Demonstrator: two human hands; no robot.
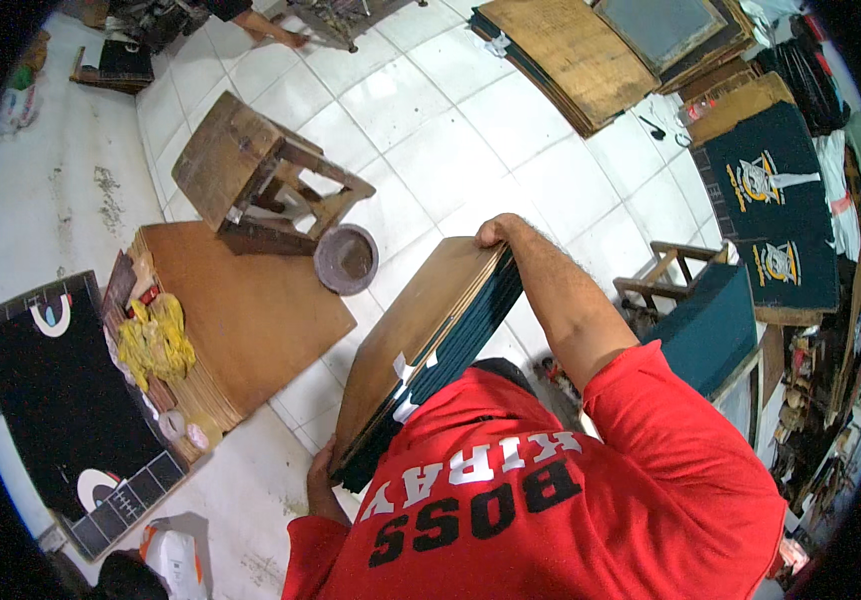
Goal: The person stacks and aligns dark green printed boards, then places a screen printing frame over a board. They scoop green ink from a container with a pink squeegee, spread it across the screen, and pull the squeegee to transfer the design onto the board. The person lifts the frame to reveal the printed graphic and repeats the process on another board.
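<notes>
A thick stack of brown boards [412,318], with dark green cloth layered along its side and white scraps sticking out, stands tilted on edge before my red shirt. At its far end, my right hand [496,230] grips the upper corner with the fingers bent over the edge. My left hand [323,482] holds the near lower corner; part of it is hidden behind the stack and my sleeve. The stack's underside and the right side near my body are out of sight.
A wooden stool [250,175] and a round grey basin [346,259] stand left of the stack, beside a pile of brown boards [235,320] with a yellow plastic bag [157,340]. Black printed cloth [65,390] lies far left. Right are green printed cloth [775,200] and a green-topped stand [705,325].
</notes>
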